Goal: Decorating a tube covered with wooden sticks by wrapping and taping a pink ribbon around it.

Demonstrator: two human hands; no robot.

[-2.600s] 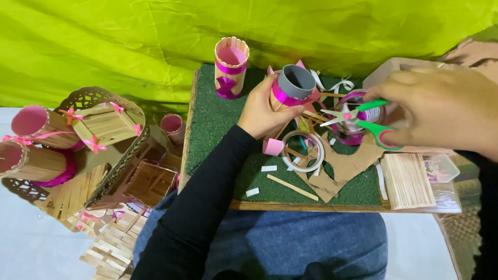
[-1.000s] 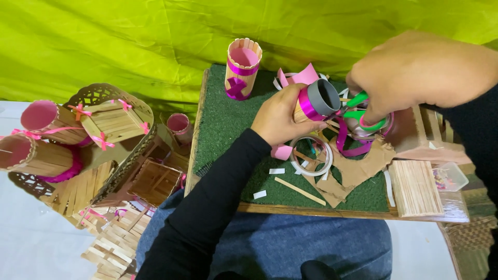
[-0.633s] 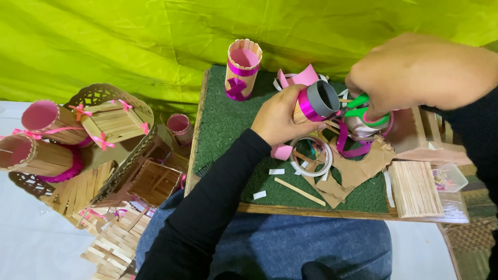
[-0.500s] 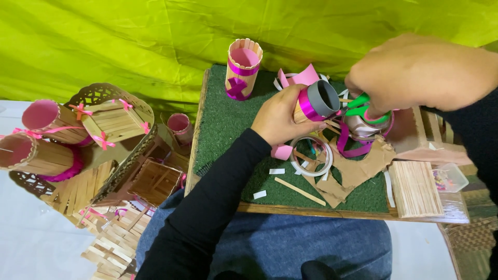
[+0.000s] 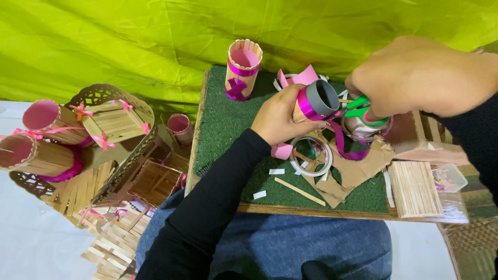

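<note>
My left hand is closed around a stick-clad tube just right of frame centre, fingers wrapped round its body, its grey open mouth tipped toward the right and showing nothing inside. A magenta ribbon bands the tube beside my fingers and trails down and right from it. My right hand, large in the upper right, is clenched on green-handled scissors whose blades point left and meet the tube's rim; I cannot tell whether the blades are parted. Just under the scissors sits a ribbon spool, and below the tube a white tape ring lies flat with brown cardboard scraps beside it. All this rests on a green-turfed board across my lap. At the board's upper edge, above my left hand, a finished stick cup stands upright with a magenta band and bow; its pink inside looks bare. A loose stick lies toward the board's lower edge, and a stack of sticks sits at lower right, beside a clear tub holding small bits too small to make out. Off the board at the left of the frame, two pink-lined cups lie on their sides, a small stick basket stands near them, and a smaller cup stands by the board's edge.
</note>
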